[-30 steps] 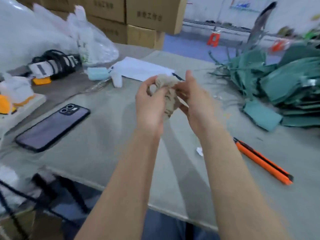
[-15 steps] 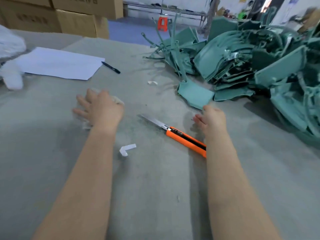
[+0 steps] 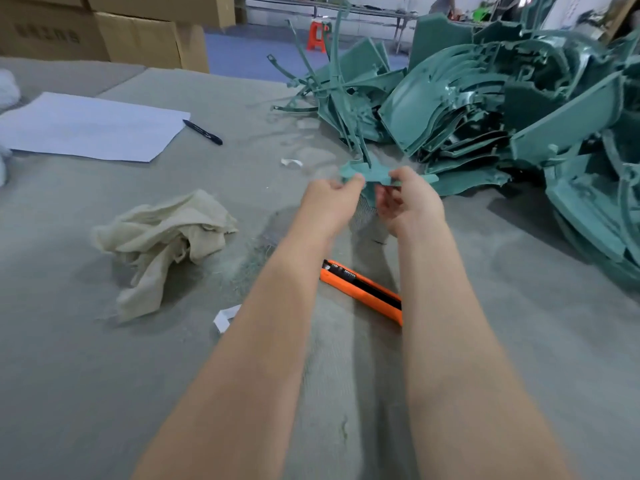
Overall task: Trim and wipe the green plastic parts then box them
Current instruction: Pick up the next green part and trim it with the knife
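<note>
I see one part [image 3: 370, 175] - flat, thin green plastic, held off the table [image 3: 104, 375] just before the pile [image 3: 485, 109] | left hand [image 3: 332, 200] pinches its left end, right hand [image 3: 412, 202] pinches mid-edge | crumpled beige cloth [image 3: 166, 237] lies left | orange knife [image 3: 360, 289] between my forearms - grey felt top

From here I count, on the desk [image 3: 104, 393]: one cloth [image 3: 166, 237], one orange knife [image 3: 360, 289], one sheet of paper [image 3: 90, 126], one pen [image 3: 202, 132] and two white scraps [image 3: 225, 318]. Two hands, left hand [image 3: 332, 200] and right hand [image 3: 410, 204], share one green part [image 3: 367, 174]. The heap [image 3: 485, 109] has too many parts to count. Behind are at least three cardboard boxes [image 3: 138, 43] and one red stool [image 3: 317, 36].
</note>
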### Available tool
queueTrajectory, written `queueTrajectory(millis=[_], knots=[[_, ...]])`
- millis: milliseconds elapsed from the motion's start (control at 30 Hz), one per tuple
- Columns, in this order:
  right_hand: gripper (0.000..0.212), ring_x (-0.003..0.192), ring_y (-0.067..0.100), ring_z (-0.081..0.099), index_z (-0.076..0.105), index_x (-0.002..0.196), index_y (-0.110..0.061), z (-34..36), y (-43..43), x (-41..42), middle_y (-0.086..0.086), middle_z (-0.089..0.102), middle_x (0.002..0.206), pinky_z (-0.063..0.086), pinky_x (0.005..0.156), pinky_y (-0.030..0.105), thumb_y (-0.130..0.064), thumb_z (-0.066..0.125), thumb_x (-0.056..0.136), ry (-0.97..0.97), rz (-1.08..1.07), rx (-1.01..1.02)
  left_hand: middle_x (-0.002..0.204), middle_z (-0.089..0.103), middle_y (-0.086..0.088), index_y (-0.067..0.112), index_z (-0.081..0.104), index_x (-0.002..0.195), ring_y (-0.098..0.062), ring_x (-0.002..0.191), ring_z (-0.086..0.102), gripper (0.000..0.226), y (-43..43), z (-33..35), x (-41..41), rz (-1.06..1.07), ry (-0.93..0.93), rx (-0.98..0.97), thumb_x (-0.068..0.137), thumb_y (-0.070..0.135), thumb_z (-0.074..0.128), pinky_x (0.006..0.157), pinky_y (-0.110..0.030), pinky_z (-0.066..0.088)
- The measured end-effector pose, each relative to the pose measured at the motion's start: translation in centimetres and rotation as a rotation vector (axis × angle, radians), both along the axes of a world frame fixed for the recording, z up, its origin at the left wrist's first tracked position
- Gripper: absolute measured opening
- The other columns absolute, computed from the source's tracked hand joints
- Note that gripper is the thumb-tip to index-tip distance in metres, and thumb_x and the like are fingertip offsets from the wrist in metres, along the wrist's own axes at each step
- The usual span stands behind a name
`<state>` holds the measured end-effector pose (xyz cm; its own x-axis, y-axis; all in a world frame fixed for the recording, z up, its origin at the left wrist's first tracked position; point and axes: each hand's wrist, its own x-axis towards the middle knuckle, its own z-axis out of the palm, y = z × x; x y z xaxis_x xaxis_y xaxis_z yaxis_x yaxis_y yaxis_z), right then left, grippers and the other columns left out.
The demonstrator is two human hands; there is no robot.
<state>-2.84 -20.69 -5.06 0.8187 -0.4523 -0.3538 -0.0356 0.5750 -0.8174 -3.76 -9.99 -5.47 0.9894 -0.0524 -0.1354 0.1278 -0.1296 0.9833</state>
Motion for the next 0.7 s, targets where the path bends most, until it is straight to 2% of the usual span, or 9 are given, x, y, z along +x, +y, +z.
queueTrajectory(millis=[100,200,267,333,400,467,533,633,700], knots=[[0.015,0.036,0.010,0.053,0.050,0.075,-0.003,0.7,2.1,-1.5,0.000,0.052,0.037,0.050,0.046,0.018,0.000,0.053,0.090,-0.154,0.049,-0.012,0.094,0.064,-0.002,0.017,0.056,0.087,-0.016,0.091,0.064,0.029,-0.2,-0.6,-0.3,-0.101,0.192,-0.335,0.090,0.046,0.059,0.080,-0.030,0.051],[0.018,0.037,0.009,0.049,0.048,0.077,-0.008,0.6,4.3,-3.2,-0.005,0.048,0.040,0.047,0.048,0.023,0.000,0.055,0.091,-0.271,0.211,-0.119,0.078,0.063,-0.002,0.013,0.060,0.099,-0.011,0.062,0.061,0.017,0.1,0.1,-0.8,0.033,0.117,-0.680,0.094,0.029,0.059,0.059,-0.023,0.050],[0.015,0.048,0.009,0.058,0.052,0.082,-0.008,0.4,5.0,-4.1,-0.005,0.057,0.049,0.053,0.059,0.026,-0.011,0.061,0.093,-0.289,0.297,-0.184,0.078,0.062,-0.004,0.011,0.058,0.099,-0.011,0.052,0.058,0.008,1.0,0.9,-1.2,0.126,0.045,-0.719,0.094,0.016,0.056,0.048,-0.018,0.045],[0.023,0.061,0.011,0.065,0.061,0.095,-0.009,0.2,4.7,-4.9,-0.002,0.067,0.069,0.057,0.065,0.024,-0.032,0.063,0.093,-0.207,0.299,-0.280,0.085,0.064,-0.004,0.015,0.059,0.096,-0.013,0.066,0.062,0.009,2.6,1.3,-1.6,0.116,-0.012,-0.633,0.093,0.011,0.052,0.059,-0.021,0.050],[0.026,0.059,0.010,0.060,0.063,0.092,-0.015,-0.1,3.5,-5.6,-0.002,0.065,0.078,0.052,0.055,0.021,-0.041,0.062,0.092,-0.136,0.211,-0.343,0.094,0.065,-0.007,0.015,0.060,0.091,-0.018,0.084,0.063,0.011,5.1,1.4,-2.1,0.099,-0.035,-0.550,0.091,0.008,0.052,0.075,-0.030,0.054],[0.022,0.051,0.010,0.045,0.062,0.079,-0.016,-0.3,2.5,-6.3,-0.004,0.055,0.065,0.039,0.044,0.019,-0.031,0.061,0.095,-0.155,0.231,-0.351,0.097,0.065,-0.009,0.012,0.059,0.091,-0.021,0.087,0.064,0.007,7.8,1.5,-2.7,0.085,0.009,-0.535,0.088,0.009,0.053,0.074,-0.033,0.057],[0.027,0.046,0.008,0.036,0.057,0.070,-0.014,-0.4,2.6,-6.9,-0.005,0.044,0.053,0.033,0.041,0.017,-0.018,0.057,0.097,-0.213,0.310,-0.377,0.097,0.068,-0.008,0.013,0.058,0.096,-0.023,0.089,0.067,0.009,9.4,1.3,-3.5,0.044,0.053,-0.632,0.088,0.015,0.055,0.070,-0.036,0.057],[0.026,0.040,0.005,0.040,0.052,0.073,-0.011,-0.4,4.4,-7.1,-0.006,0.045,0.046,0.036,0.042,0.016,-0.013,0.054,0.098,-0.270,0.335,-0.367,0.114,0.068,-0.006,0.016,0.059,0.112,-0.022,0.105,0.065,0.030,9.2,0.6,-4.8,-0.128,-0.011,-0.950,0.086,0.031,0.058,0.088,-0.041,0.054],[0.026,0.039,0.006,0.043,0.051,0.074,-0.010,-0.5,5.8,-7.2,-0.005,0.048,0.045,0.038,0.042,0.016,-0.014,0.054,0.099,-0.286,0.357,-0.319,0.116,0.066,-0.006,0.016,0.059,0.115,-0.020,0.103,0.064,0.032,7.8,-0.2,-5.6,-0.201,-0.058,-0.932,0.088,0.033,0.055,0.089,-0.038,0.053]])
